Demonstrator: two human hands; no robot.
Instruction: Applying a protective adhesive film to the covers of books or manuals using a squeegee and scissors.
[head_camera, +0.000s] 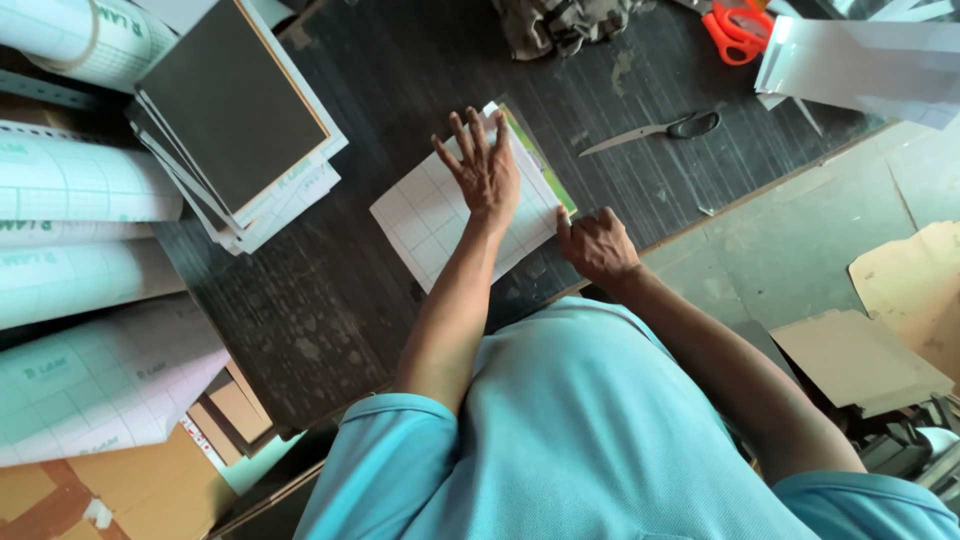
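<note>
A white sheet with a grid pattern (425, 215) lies on the dark table (330, 300), over a flat item with a green edge (545, 170). My left hand (485, 170) rests flat on the sheet, fingers spread. My right hand (598, 245) pinches the sheet's near right corner with bent fingers.
A stack of dark boards and gridded sheets (235, 110) sits at the left, beside large rolls of gridded film (80, 260). Black-handled scissors (655, 130) lie on the table, orange scissors (735, 30) and white sheets (870, 65) at the far right. Cardboard pieces (860, 360) lie on the floor.
</note>
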